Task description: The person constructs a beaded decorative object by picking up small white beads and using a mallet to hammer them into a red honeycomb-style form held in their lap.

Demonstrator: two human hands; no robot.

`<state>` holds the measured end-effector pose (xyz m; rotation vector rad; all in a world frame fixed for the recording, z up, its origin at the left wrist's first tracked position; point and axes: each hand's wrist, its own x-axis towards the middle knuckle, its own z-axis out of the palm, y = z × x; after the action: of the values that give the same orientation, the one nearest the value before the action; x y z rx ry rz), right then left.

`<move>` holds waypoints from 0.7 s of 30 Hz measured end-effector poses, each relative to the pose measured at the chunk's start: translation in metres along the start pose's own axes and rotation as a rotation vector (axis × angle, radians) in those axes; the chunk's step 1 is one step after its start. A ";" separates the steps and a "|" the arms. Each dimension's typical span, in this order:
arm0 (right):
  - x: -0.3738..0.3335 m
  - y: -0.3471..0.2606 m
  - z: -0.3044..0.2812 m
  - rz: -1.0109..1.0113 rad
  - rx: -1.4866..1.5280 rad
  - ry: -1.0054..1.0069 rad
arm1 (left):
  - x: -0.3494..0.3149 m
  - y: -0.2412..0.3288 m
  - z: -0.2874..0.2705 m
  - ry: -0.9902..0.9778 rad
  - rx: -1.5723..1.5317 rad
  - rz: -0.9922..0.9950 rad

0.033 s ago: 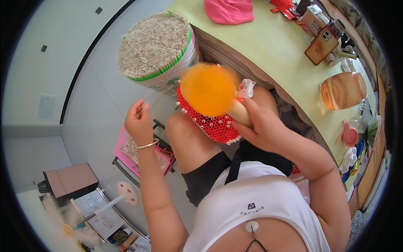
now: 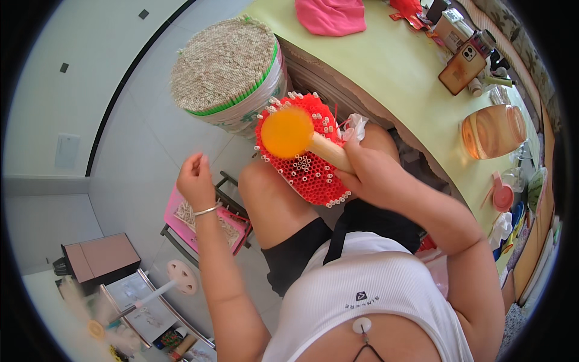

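My right hand (image 2: pixel 365 166) grips the pale wooden handle of a mallet with a round orange head (image 2: pixel 288 133). That head is over a bundle of red tubes (image 2: pixel 313 181) resting across my thighs, hiding part of it. Small white tube ends stick up from the bundle along its rim and in a cluster near its middle. Off to the left, my left hand (image 2: pixel 196 178) hangs in the air above a pink tray (image 2: pixel 173 211) of loose white sticks. Its fingers are curled together, and whatever they may hold is hidden.
A large wrapped bundle of white-ended green sticks (image 2: pixel 223 69) stands on the floor ahead. The pale green table (image 2: pixel 386 66) runs along the right, with a phone (image 2: pixel 463 69), a jar of amber liquid (image 2: pixel 494 131) and a pink cloth (image 2: pixel 330 15). A pinkish box (image 2: pixel 101 258) is lower left.
The mallet head, large and blurred before, now appears smaller and sits lower, toward the red bundle. More of the bundle shows. My left hand has shifted slightly left and down.
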<state>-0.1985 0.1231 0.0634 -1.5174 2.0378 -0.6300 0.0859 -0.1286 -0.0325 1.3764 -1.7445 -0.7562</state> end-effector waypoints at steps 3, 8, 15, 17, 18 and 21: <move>0.015 -0.004 -0.017 0.106 0.003 -0.105 | -0.007 -0.090 -0.045 -0.157 0.605 0.018; -0.003 -0.031 -0.031 0.122 0.231 -0.055 | -0.068 -0.268 -0.089 -0.829 1.186 -0.212; -0.019 -0.010 -0.003 0.403 0.466 -0.016 | -0.110 -0.274 -0.053 -0.706 0.955 -0.473; -0.021 -0.010 0.000 0.412 0.491 -0.024 | -0.115 -0.273 -0.055 -0.532 0.915 -0.485; -0.023 -0.007 0.002 0.422 0.482 -0.011 | -0.114 -0.261 -0.048 -0.414 0.897 -0.476; -0.027 0.000 0.009 0.427 0.470 -0.002 | -0.109 -0.236 -0.041 -0.272 0.777 -0.434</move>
<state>-0.1864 0.1486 0.0604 -0.7863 1.9447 -0.8495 0.2539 -0.0788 -0.2289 2.3153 -2.0895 -0.5072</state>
